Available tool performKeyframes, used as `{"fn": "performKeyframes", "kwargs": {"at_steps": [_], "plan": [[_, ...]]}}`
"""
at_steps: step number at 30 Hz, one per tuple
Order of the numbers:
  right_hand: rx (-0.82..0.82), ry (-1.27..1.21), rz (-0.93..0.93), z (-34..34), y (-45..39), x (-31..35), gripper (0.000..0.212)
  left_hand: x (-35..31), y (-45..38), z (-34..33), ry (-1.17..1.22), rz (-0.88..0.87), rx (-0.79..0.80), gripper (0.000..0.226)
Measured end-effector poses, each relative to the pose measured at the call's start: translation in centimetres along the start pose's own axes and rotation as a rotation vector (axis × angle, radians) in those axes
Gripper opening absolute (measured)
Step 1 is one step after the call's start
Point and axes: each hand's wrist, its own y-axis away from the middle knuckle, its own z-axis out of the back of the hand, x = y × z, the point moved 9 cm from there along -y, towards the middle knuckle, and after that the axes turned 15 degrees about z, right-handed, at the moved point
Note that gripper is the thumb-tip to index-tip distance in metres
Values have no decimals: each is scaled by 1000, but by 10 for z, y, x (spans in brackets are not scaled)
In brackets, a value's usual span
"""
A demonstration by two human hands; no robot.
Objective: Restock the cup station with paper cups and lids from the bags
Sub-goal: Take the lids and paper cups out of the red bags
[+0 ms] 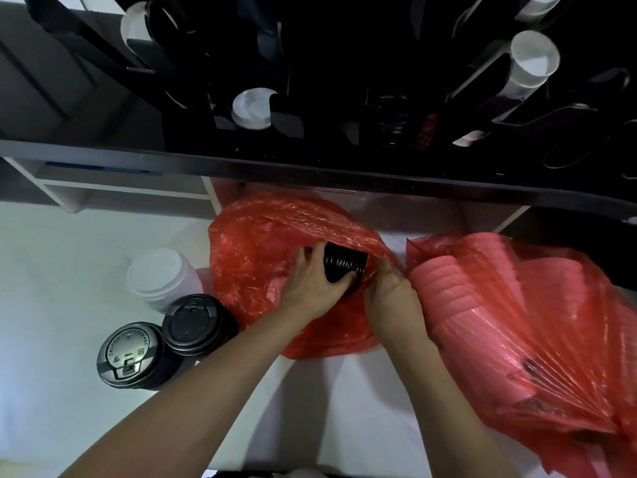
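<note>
At frame centre, the left hand [312, 282] grips a stack of black lids [344, 267] at the mouth of a red bag [262, 236] lying on the white surface [69, 257]. The right hand [391, 293] pinches the bag's edge beside it. A second red bag [517, 305] lies at right. White lids [160, 276] and two black lid stacks [165, 339] stand at lower left; the dark cup station [344, 81] fills the top.

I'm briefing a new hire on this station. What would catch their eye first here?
The two red plastic bags: one at centre, another at right showing stacked cups. At the centre bag's mouth the left hand grips a black stack of lids; the right hand pinches the plastic.
</note>
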Motion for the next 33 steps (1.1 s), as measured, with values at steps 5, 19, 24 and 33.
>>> {"fn": "performKeyframes", "kwargs": {"at_steps": [5, 19, 24, 33], "plan": [[44, 41, -31, -3, 2, -6, 32, -10, -3, -4, -40, 8, -45, 75], [67, 20, 2, -2, -2, -4, 51, -17, -5, -1, -58, 40, -101, 75], [84, -25, 15, -4, -6, 0, 58, -6, -7, 1, -80, 53, -95, 91], [65, -17, 59, -4, -11, -1, 57, 0, 20, 28, 5, -114, -231, 90]]}}
